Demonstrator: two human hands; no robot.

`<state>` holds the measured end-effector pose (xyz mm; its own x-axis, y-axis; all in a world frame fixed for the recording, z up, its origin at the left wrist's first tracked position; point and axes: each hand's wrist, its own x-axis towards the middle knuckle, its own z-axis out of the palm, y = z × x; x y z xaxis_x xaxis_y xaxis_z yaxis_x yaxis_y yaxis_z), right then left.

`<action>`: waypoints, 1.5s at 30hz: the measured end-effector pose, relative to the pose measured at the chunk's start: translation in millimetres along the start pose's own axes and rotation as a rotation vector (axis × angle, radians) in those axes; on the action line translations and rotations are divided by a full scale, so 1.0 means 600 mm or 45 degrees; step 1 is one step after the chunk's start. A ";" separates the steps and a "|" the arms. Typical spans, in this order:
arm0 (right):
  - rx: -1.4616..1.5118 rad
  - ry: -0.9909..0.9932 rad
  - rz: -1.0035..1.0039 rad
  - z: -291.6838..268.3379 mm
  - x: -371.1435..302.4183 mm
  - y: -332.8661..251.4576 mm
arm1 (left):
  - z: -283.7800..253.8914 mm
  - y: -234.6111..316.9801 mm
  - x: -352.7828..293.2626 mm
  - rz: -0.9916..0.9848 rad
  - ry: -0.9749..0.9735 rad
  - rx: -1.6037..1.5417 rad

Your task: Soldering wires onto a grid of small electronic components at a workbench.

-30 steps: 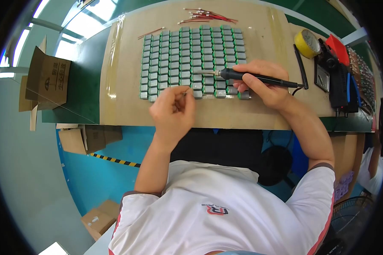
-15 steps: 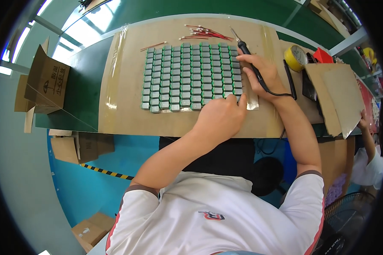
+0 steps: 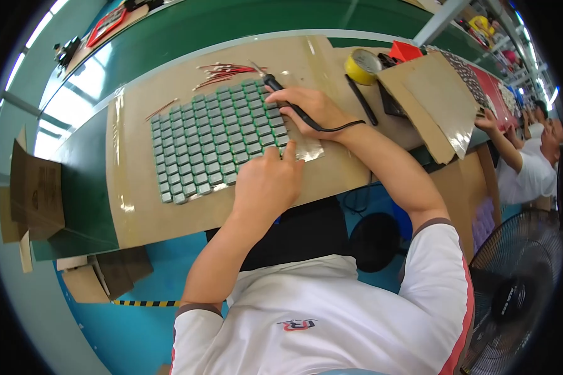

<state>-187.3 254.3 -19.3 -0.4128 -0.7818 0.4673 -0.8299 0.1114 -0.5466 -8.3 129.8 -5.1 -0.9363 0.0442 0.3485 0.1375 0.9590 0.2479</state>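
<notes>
A soldering iron (image 3: 294,106) with a black handle rests in my right hand (image 3: 316,111), whose fingers are closed around it. Its metal tip points away, past the far right corner of the block array. Rows of small grey blocks with green edges (image 3: 209,134) stand close together on brown cardboard. My left hand (image 3: 268,184) is at the array's near right corner, with two fingers stretched out against the blocks; its other fingers are partly hidden. Beyond the array lies a bunch of red and black wires (image 3: 222,74), with a few more wires (image 3: 161,109) at its far left.
Yellow tape (image 3: 363,66), a black stick (image 3: 361,100) and a red bin (image 3: 406,51) are to the right, beside a cardboard flap (image 3: 431,100). An open carton (image 3: 37,194) stands at the left. At far right are a fan (image 3: 513,294) and other people (image 3: 532,156).
My view has turned to the right, so the table appears tilted and shifted left, and more of the people at far right shows. Both hands keep about the same places at the array.
</notes>
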 end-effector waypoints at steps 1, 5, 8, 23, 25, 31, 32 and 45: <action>-0.034 0.001 0.003 -0.006 -0.003 -0.001 | 0.000 0.004 0.003 0.022 -0.010 0.002; -0.072 0.073 -0.137 -0.010 -0.009 0.013 | 0.006 0.010 0.012 -0.031 -0.047 0.016; -0.023 0.101 -0.137 -0.003 -0.008 -0.007 | 0.002 0.003 0.000 -0.064 -0.072 0.023; -1.464 0.554 0.243 -0.307 -0.388 -0.196 | -0.019 0.014 -0.039 -0.003 0.108 -0.622; -1.502 0.549 0.273 -0.326 -0.411 -0.161 | -0.016 0.014 -0.038 0.026 0.125 -0.740; -1.397 0.438 0.396 -0.336 -0.444 -0.073 | -0.002 -0.008 -0.067 0.055 0.009 -1.063; -1.566 0.335 0.379 -0.341 -0.451 -0.080 | -0.001 -0.002 -0.070 0.019 -0.011 -1.109; -1.479 0.486 -0.114 -0.283 -0.298 -0.152 | -0.062 0.028 -0.049 -0.224 -0.431 -2.078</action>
<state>-101.6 488.0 64.7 -0.2585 -0.6069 0.7516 -0.6219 0.6999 0.3512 33.5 134.4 22.5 -0.9686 0.2377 0.0728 -0.0041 -0.3081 0.9513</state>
